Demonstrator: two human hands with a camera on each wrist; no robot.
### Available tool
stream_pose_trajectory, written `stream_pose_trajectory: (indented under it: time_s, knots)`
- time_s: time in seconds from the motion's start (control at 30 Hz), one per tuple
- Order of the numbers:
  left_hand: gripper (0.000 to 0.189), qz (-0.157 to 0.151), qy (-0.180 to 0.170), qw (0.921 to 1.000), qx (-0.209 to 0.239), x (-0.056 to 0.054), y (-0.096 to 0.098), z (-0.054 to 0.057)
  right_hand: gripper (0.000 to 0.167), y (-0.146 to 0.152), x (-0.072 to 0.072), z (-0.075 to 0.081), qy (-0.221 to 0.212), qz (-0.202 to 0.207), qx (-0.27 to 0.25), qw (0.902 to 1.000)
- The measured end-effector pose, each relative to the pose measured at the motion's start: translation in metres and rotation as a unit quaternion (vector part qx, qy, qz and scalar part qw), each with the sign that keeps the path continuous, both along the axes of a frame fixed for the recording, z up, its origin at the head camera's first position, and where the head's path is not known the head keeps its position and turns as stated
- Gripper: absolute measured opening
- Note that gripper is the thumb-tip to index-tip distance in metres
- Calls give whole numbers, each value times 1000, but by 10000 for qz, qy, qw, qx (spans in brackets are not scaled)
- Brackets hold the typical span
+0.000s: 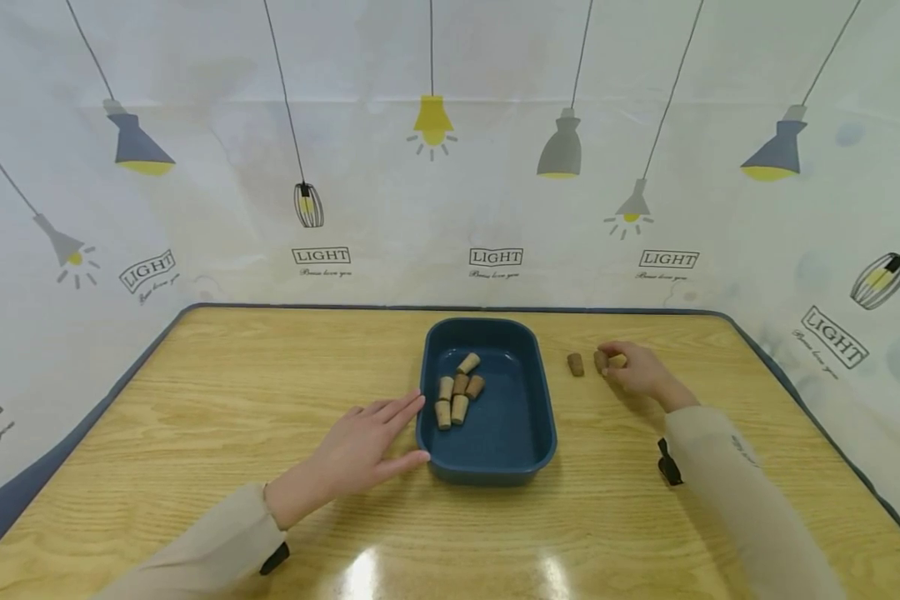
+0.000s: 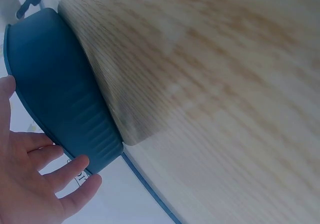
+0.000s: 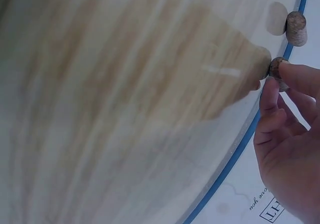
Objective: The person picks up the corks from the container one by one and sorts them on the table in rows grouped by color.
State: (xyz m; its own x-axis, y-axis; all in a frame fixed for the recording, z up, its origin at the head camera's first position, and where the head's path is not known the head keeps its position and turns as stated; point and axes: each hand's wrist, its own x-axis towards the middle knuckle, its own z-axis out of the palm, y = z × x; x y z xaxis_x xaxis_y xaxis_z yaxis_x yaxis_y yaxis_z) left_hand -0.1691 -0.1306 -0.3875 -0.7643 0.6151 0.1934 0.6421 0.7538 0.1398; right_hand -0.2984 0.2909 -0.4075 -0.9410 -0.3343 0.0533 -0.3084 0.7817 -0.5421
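Observation:
A dark blue rectangular tub stands on the wooden table with several cork stoppers grouped at its left side. My left hand rests its fingertips and thumb against the tub's left rim, fingers fairly straight; the left wrist view shows the same fingers spread along the tub wall. To the right of the tub, my right hand pinches a brown cork stopper between thumb and fingers at the tabletop. Another brown cork stands just left of it, also seen near the top right of the right wrist view.
The table has a dark blue edge along its back and sides. Behind it hangs a pale cloth backdrop printed with lamps. Black straps dangle near both sleeves.

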Motion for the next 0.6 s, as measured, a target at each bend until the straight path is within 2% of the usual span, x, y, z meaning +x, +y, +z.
stream_pose_trajectory:
  time_s: [0.27, 0.43, 0.6]
  knots:
    - [73, 7, 1, 10000, -24, 1, 0, -1, 46, -1, 0, 0, -113, -1, 100, 9999]
    - [72, 5, -1, 10000, 39, 1, 0, -1, 52, -1, 1, 6, -273, 83, -131, 9995]
    - [72, -13, 55, 10000, 68, 0, 0, 0, 50, -4, 2, 14, 8, 231, -165, 9996]
